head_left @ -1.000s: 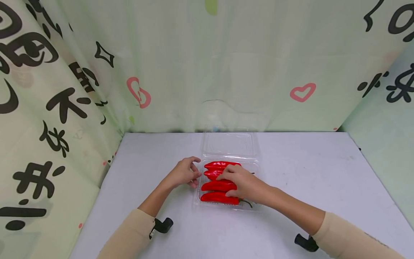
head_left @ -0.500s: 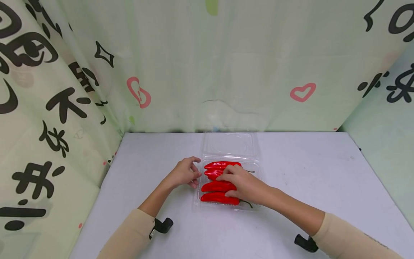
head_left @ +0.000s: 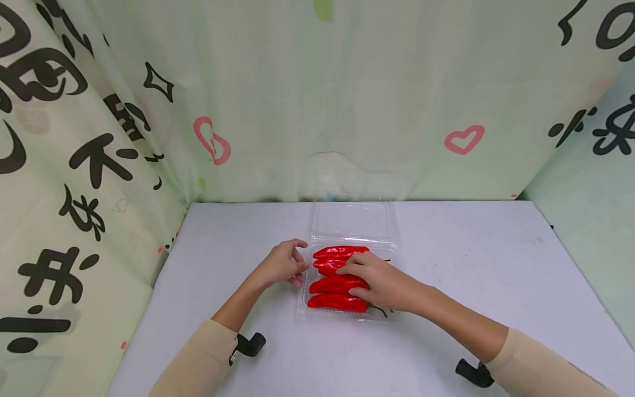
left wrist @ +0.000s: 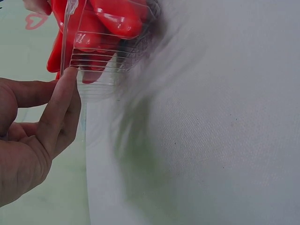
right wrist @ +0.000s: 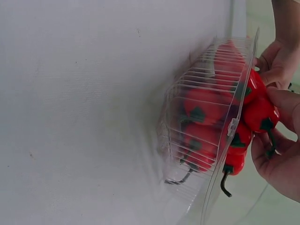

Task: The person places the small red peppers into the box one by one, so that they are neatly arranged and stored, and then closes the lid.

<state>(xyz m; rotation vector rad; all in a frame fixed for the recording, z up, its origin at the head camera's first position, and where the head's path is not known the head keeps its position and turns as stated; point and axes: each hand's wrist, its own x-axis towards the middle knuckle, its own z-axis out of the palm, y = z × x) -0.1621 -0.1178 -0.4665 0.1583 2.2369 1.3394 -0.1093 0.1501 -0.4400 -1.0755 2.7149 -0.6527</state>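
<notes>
A clear plastic clamshell container (head_left: pixel 392 255) stands on the table with its lid (head_left: pixel 353 220) folded back. Glossy red peppers (head_left: pixel 337 302) with green stems are piled in several rows in the container, tips to the left. My right hand (head_left: pixel 379 281) reaches over the pile from the right. In the right wrist view, its thumb and fingers grip a red pepper (right wrist: pixel 260 114) on top. At the container's left rim my left hand (head_left: pixel 285 263) pinches the edge between thumb and fingertips, as the left wrist view shows. The right hand hides part of the middle peppers.
The white table (head_left: pixel 238 226) extends on both sides of the container. A pale green curtain (head_left: pixel 387 110) with printed hearts and black characters hangs behind and at the sides. Black camera mounts (head_left: pixel 250 344) sit on both forearms.
My right hand has shifted slightly to the right over the pile during the last half second. The left hand and the container have stayed in place.
</notes>
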